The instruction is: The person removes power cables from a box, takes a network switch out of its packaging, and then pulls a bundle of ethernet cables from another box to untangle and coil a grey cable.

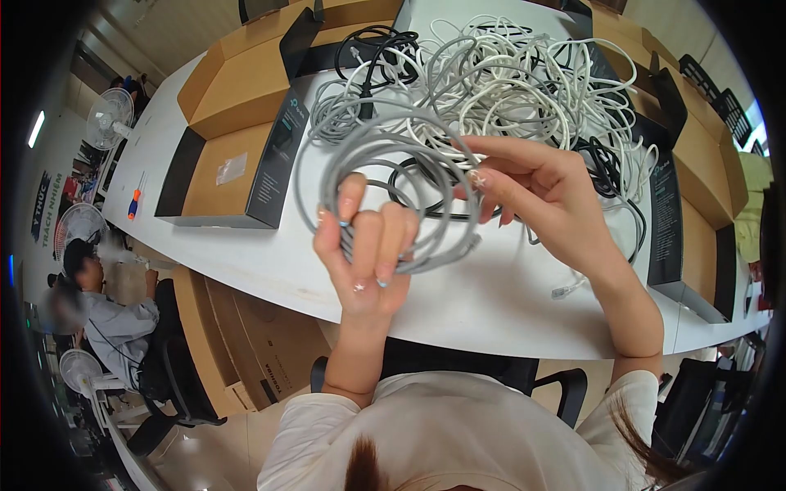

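A loosely coiled grey cable is held up over the white table. My left hand has its fingers wrapped round the lower left of the coil. At the coil's right side is my right hand, its thumb and index finger pressed together on a strand. A connector on the coil hangs near its lower right. Behind both hands lies a big tangle of white and grey cables, with black cables at its left and more at its right.
An open cardboard box with a small plastic bag stands at the left, another open box at the right. An orange-handled screwdriver lies by the left edge. A person in grey sits at far left.
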The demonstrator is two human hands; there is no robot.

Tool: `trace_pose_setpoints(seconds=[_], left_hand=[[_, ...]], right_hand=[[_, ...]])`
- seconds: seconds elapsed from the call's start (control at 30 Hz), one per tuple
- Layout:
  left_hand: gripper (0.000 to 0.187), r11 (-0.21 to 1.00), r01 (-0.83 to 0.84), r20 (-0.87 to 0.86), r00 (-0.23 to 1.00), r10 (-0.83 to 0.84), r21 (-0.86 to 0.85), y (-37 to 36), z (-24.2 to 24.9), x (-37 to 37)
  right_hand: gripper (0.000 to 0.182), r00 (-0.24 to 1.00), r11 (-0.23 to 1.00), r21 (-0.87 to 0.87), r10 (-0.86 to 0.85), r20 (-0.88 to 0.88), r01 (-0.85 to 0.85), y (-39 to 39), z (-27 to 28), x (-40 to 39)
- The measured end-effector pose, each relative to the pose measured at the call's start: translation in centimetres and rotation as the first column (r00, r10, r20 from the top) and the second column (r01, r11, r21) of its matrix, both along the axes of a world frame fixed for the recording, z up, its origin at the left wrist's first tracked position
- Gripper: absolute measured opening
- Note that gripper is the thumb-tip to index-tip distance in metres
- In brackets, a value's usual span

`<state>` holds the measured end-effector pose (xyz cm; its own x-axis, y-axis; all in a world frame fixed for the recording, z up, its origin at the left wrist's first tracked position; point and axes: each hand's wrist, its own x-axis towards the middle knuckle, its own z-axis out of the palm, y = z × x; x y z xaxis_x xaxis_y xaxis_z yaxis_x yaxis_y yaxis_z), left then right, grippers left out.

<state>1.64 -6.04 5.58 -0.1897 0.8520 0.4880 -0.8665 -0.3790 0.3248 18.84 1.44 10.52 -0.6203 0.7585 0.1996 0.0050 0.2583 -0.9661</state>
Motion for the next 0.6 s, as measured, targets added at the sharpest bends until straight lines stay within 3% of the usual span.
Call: trace_pose_setpoints(seconds=[0.03, 0.17, 0.2, 0.27, 0.3, 0.4, 0.43, 0.53, 0.57, 0.6], left_hand=[[0.026, 0.999, 0.049, -0.037, 0.998, -0.049, 0.002, 0.1, -0.5, 0.3], [0.043, 0.984, 0.165, -0.241, 0.954, -0.177, -0.069, 0.2, -1.9, 1.5], [0.048, 0.979, 0.198, -0.274, 0.94, -0.205, -0.054, 0.1, -1.9, 1.6], [0.057, 0.964, 0.264, -0.339, 0.905, -0.257, -0.026, 0.0, -1.6, 1.7], [0.062, 0.957, 0.289, -0.333, 0.902, -0.275, -0.006, 0.0, -1.5, 1.8], [0.076, 0.932, 0.36, -0.323, 0.889, -0.325, 0.052, 0.0, -1.1, 2.2], [0.069, 0.925, 0.378, -0.301, 0.887, -0.35, 0.037, 0.0, -1.4, 2.3], [0.051, 0.886, 0.464, -0.149, 0.875, -0.46, -0.009, -0.3, -1.7, 2.4], [0.037, 0.885, 0.466, -0.1, 0.879, -0.466, -0.021, -0.5, -1.7, 2.4], [0.035, 0.89, 0.454, -0.089, 0.886, -0.455, -0.039, -0.6, -1.4, 2.4]], right_hand=[[0.03, 0.996, 0.999, 0.007, -0.046, -0.073, 0.047, 0.1, -0.9, -0.4], [0.027, 0.992, 0.986, 0.112, -0.127, 0.004, 0.126, 0.1, 0.1, -0.1], [0.029, 0.991, 0.937, 0.329, -0.131, 0.028, 0.115, 0.4, 0.1, 0.0], [0.033, 0.986, 0.709, 0.703, -0.151, 0.073, 0.057, 1.0, 0.0, 0.2], [0.045, 0.988, 0.697, 0.716, -0.137, 0.069, 0.046, 0.9, -0.3, 0.1], [0.048, 0.983, 0.698, 0.713, -0.071, 0.17, -0.073, 0.9, 0.2, 0.6], [0.05, 0.979, 0.644, 0.76, -0.085, 0.187, -0.09, 0.8, 0.1, 0.6], [0.045, 0.948, 0.646, 0.752, -0.138, 0.287, -0.133, 0.6, -0.1, 0.3], [0.042, 0.958, 0.649, 0.75, -0.114, 0.263, -0.128, 0.7, -0.2, 0.3], [0.039, 0.967, 0.654, 0.746, -0.09, 0.238, -0.123, 1.0, -0.2, 0.3]])
